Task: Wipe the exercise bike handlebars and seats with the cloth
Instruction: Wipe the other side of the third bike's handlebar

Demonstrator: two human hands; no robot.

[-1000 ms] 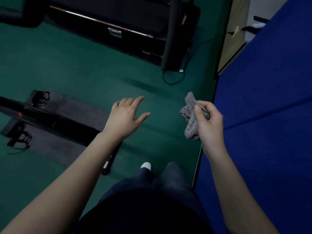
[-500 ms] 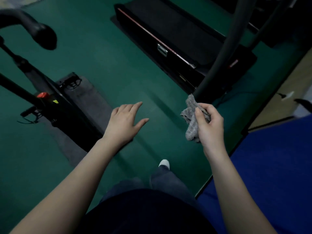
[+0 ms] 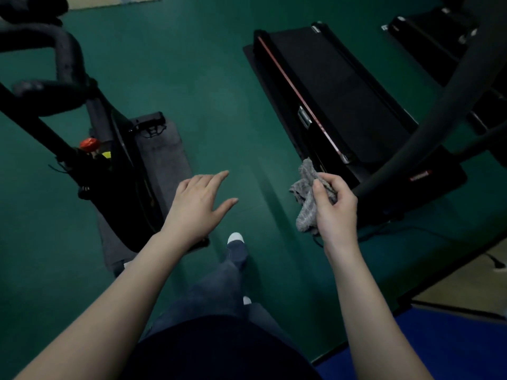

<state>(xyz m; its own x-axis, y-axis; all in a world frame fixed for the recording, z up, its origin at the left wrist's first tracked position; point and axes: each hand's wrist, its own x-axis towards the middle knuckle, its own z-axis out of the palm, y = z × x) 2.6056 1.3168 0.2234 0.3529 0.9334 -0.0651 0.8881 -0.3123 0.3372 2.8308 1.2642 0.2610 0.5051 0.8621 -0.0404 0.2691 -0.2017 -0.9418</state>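
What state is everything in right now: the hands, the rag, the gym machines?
Left hand: open, fingers straight, held in the air, holding nothing.
Right hand: gripping the cloth.
Crumpled grey cloth: bunched, hanging from the right hand, touching no machine.
Black exercise bike handlebars: untouched, out to the left.
Black treadmill: standing on the green floor, with nobody on the belt.

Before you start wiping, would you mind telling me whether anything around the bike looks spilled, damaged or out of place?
Nothing stands out. The exercise bike stands upright on its grey mat, and the green floor shows no spill. The right hand holds the grey cloth; the left hand is open and empty.
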